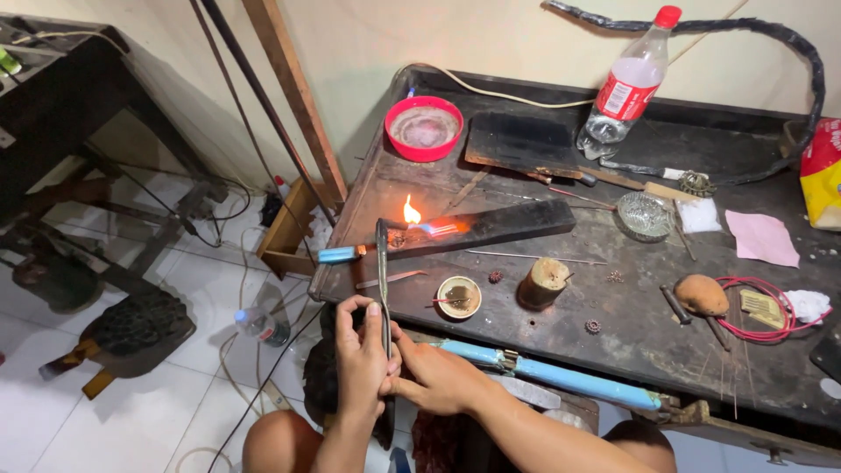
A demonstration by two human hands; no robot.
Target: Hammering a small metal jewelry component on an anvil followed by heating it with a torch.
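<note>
My left hand (360, 359) and my right hand (431, 377) are both closed around the near end of long dark metal tongs (383, 263). The tongs reach up to a small piece on a charred black block (508, 224). A blue-handled torch (337, 255) lies at the block's left end, and an orange flame (409, 211) burns on the block beside the tongs' tip. Both hands sit at the front edge of the dark workbench (631, 307), above my knees.
On the bench are a red bowl (424, 128), a plastic bottle (625, 88), a glass ashtray (642, 215), a small dish (458, 296), a wooden stump (543, 282), red wire (762, 307) and a pink paper (761, 237). A blue tube (552, 375) runs along the front edge. Cables cross the white floor tiles (158, 403).
</note>
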